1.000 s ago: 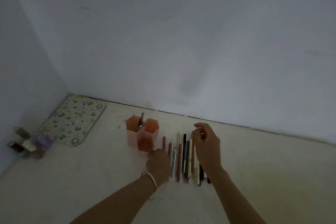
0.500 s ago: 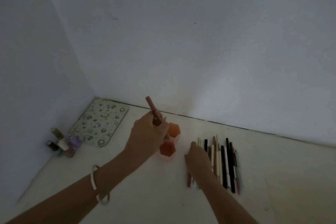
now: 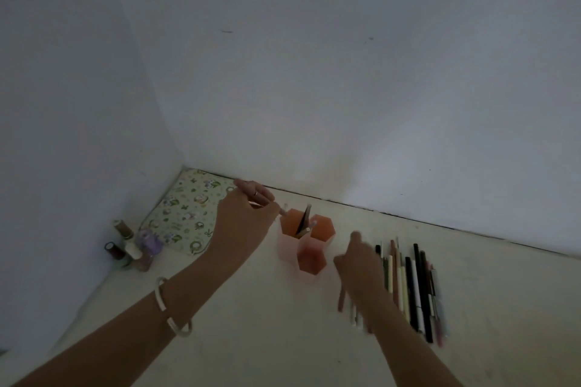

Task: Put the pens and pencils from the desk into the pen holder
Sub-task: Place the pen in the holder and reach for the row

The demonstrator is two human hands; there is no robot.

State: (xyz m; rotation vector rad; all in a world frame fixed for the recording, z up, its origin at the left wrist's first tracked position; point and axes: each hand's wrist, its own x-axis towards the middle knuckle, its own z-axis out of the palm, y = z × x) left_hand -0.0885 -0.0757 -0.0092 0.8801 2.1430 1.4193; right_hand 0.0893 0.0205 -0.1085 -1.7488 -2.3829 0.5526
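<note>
Orange-pink pen holder (image 3: pixel 309 256); black, white, pink pens (image 3: pixel 412 289); green floral mat (image 3: pixel 185 214).

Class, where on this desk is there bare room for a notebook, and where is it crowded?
Bare: the desk right of the pen row, and the near strip between the forearms. Crowded: around the pen holder, and the left corner with bottles and mat.

You're at a home desk (image 3: pixel 251 339), by the look of it: pale top pushed into a corner of bare white walls (image 3: pixel 345 72). Patterned mat (image 3: pixel 185 214) and small bottles (image 3: pixel 135 248), nail-polish type, at back left: personal stuff, not office kit. Pink hex holder (image 3: pixel 311 261), pens (image 3: pixel 412 286) in a row beside it. Dim light.
</note>
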